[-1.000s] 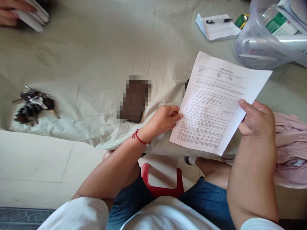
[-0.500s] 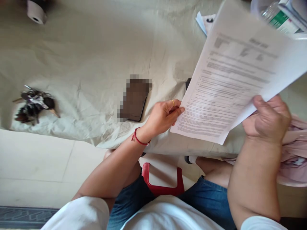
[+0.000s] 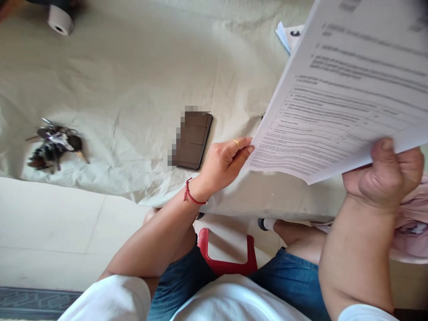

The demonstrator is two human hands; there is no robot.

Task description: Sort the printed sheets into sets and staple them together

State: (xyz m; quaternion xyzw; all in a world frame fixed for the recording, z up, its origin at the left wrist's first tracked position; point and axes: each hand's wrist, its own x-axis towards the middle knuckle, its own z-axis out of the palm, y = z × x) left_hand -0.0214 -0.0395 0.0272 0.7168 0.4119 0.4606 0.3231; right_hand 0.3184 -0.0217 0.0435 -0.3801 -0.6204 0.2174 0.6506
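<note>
A printed paper sheet [image 3: 347, 98] fills the upper right, raised close to the camera and blurred. My right hand [image 3: 388, 174] grips its lower right edge, thumb on top. My left hand [image 3: 227, 162], with a gold ring and a red thread bracelet at the wrist, pinches the sheet's lower left corner just above the table edge. The sheet hides whatever lies on the table behind it.
A dark phone [image 3: 194, 140] lies on the beige tablecloth [image 3: 133, 80] left of my left hand. A bunch of keys [image 3: 53, 145] sits far left, a tape roll [image 3: 60, 20] top left. Pink cloth [image 3: 411, 223] at right; red stool [image 3: 227, 258] below; more papers [image 3: 287, 35] behind.
The sheet has been lifted up and toward the camera, now covering the plastic container at top right. My right hand rose with it. Another person's hand at top left is gone.
</note>
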